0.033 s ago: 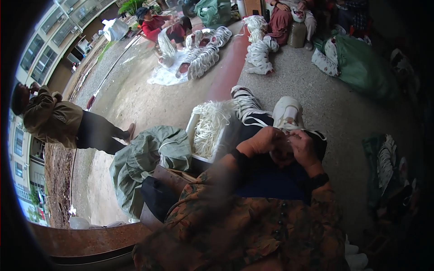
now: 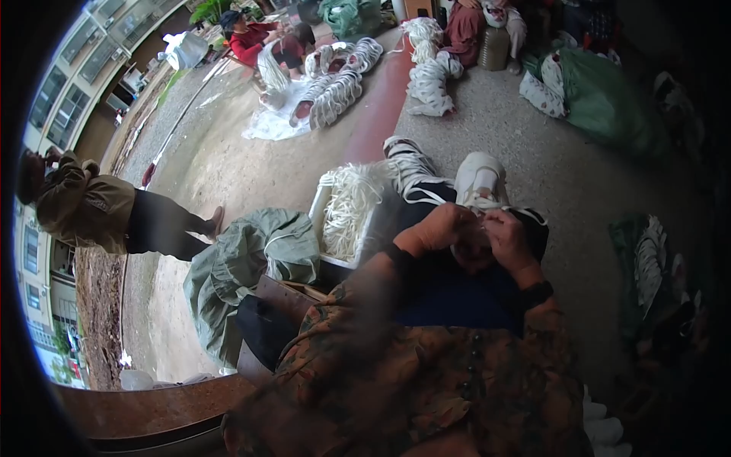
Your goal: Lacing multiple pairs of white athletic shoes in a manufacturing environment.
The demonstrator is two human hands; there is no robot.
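My left hand [image 2: 435,230] and my right hand [image 2: 509,242] meet over my lap, fingers pinched together on a small dark piece with white strapping [image 2: 474,247]. What exactly that piece is I cannot tell. A white strap runs from it toward my white shoe [image 2: 480,179]. Just left of my knees stands a white box [image 2: 326,199] full of loose white straps [image 2: 349,213]. My patterned sleeves fill the lower part of the view.
A green cloth sack [image 2: 251,259] lies left of the box. A person [image 2: 91,209] stands at far left. Other people [image 2: 263,42] sit at the back among bundles of white straps [image 2: 335,87]. A large green bag [image 2: 601,99] lies at right, by a red ledge [image 2: 377,114].
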